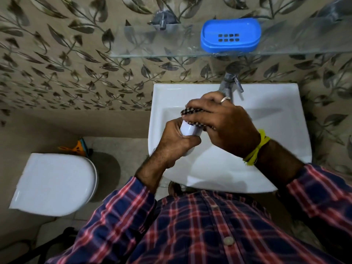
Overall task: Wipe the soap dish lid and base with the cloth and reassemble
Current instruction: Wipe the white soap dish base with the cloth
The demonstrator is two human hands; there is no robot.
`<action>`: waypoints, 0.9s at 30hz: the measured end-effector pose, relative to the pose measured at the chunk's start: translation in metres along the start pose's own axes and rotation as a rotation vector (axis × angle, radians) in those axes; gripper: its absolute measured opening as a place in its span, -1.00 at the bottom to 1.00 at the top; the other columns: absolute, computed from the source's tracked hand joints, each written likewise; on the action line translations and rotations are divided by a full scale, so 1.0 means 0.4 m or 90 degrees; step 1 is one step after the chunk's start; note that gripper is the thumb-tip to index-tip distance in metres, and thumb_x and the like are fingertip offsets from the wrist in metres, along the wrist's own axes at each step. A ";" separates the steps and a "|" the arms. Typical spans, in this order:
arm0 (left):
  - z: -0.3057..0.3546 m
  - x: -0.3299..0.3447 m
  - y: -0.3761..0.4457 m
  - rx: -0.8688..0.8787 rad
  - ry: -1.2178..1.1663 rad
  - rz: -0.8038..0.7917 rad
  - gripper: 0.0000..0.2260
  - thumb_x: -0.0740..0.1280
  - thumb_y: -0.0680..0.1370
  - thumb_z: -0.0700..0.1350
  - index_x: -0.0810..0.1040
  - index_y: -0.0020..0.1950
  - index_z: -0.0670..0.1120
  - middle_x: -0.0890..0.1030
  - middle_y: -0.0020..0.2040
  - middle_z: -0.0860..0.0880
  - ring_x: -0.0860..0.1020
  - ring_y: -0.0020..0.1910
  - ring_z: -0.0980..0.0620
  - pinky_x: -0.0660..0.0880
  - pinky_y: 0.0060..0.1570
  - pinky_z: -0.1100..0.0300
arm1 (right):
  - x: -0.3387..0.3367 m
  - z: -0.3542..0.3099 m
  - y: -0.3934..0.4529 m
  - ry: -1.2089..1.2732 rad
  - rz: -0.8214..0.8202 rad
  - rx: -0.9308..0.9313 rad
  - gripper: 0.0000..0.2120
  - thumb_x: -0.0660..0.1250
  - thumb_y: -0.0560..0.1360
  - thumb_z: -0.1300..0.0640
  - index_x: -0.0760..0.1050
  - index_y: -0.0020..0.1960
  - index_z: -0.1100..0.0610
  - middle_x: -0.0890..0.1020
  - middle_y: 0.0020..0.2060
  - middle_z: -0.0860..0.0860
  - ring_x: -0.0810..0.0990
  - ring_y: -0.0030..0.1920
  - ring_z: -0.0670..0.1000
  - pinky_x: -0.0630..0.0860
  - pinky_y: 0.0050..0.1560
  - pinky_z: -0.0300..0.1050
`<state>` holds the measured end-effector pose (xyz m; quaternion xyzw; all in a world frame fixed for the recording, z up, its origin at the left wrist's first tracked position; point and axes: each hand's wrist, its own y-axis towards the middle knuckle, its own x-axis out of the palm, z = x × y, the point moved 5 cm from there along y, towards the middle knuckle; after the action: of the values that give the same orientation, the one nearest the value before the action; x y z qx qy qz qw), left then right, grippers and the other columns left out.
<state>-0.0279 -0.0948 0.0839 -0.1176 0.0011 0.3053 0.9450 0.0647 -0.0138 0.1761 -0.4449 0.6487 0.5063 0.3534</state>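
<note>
Lid (pixel 187 129) — L hand (pixel 175 143) grips, R hand (pixel 221 121) presses cloth (pixel 192 116) on it.

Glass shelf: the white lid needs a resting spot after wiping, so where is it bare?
The glass shelf is bare left of the blue soap dish base, below the wall peg, and right of the base. Over the sink, both hands crowd the faucet.

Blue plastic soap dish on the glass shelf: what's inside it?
The blue plastic soap dish shows only a slotted drain tray with eight holes, no soap. Whatever lies below that tray is hidden.
</note>
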 end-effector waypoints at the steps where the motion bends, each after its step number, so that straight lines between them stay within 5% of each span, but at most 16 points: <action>1: -0.004 0.001 -0.002 -0.006 -0.001 0.001 -0.78 0.44 0.28 -0.28 0.60 -0.12 -0.09 0.63 -0.22 0.03 0.60 -0.22 0.04 0.51 -0.22 0.07 | 0.006 -0.008 0.000 -0.003 0.001 -0.007 -0.63 0.17 0.47 0.33 0.65 0.13 0.14 0.64 0.19 0.05 0.58 0.12 0.23 0.58 0.02 0.08; 5: -0.005 -0.006 -0.011 0.016 -0.003 -0.020 -0.77 0.47 0.37 -0.26 0.66 -0.09 0.05 0.68 -0.22 0.13 0.65 -0.21 0.16 0.55 -0.27 0.20 | 0.027 -0.051 -0.017 -0.010 -0.012 -0.083 -0.64 0.16 0.49 0.29 0.64 0.15 0.12 0.63 0.20 0.05 0.56 0.18 0.21 0.50 0.16 0.02; 9: 0.007 0.001 -0.009 0.012 0.018 -0.003 -0.75 0.42 0.29 -0.25 0.62 -0.11 0.04 0.66 -0.23 0.12 0.63 -0.22 0.07 0.56 -0.23 0.13 | 0.025 0.055 -0.004 0.106 0.062 0.114 -0.57 0.19 0.43 0.36 0.61 0.22 0.16 0.64 0.19 0.08 0.57 0.17 0.17 0.49 0.24 0.04; 12: 0.005 0.009 -0.016 0.013 -0.044 0.006 -0.67 0.47 0.33 -0.18 0.65 0.10 -0.08 0.73 -0.03 -0.03 0.70 -0.01 -0.13 0.65 -0.02 -0.03 | 0.065 0.135 -0.034 0.474 0.080 0.341 -0.60 0.21 0.45 0.51 0.59 0.21 0.27 0.66 0.13 0.13 0.61 0.18 0.07 0.50 0.28 0.03; 15: 0.009 0.025 -0.021 0.029 -0.108 0.022 -0.68 0.47 0.48 0.02 0.65 0.19 -0.05 0.74 0.08 -0.06 0.70 0.09 -0.07 0.64 0.05 0.04 | 0.123 0.149 -0.075 0.755 0.109 0.491 -0.66 0.22 0.53 0.45 0.56 0.24 0.25 0.68 0.12 0.11 0.64 0.14 0.02 0.56 0.20 -0.06; 21: 0.027 0.028 0.003 0.038 -0.035 0.179 -0.57 0.35 0.45 0.30 0.67 0.10 0.01 0.74 0.02 -0.06 0.70 0.05 -0.04 0.63 0.10 -0.16 | 0.157 0.160 -0.077 0.846 0.170 0.548 -0.73 0.25 0.55 0.40 0.60 0.14 0.15 0.72 -0.04 -0.01 0.69 -0.01 -0.04 0.61 -0.02 -0.19; 27: 0.029 0.037 0.050 0.043 -0.143 0.200 -0.62 0.32 0.50 0.34 0.66 0.08 0.10 0.74 0.05 0.07 0.69 0.10 0.04 0.64 0.07 0.03 | 0.189 0.177 -0.096 0.916 0.136 0.625 -0.80 0.29 0.56 0.34 0.61 0.09 0.16 0.71 0.02 0.15 0.67 -0.01 0.07 0.62 0.07 0.01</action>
<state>-0.0282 -0.0681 0.0898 -0.0493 -0.0755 0.4601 0.8833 0.0746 0.0349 0.0774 -0.3908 0.8970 -0.2028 -0.0389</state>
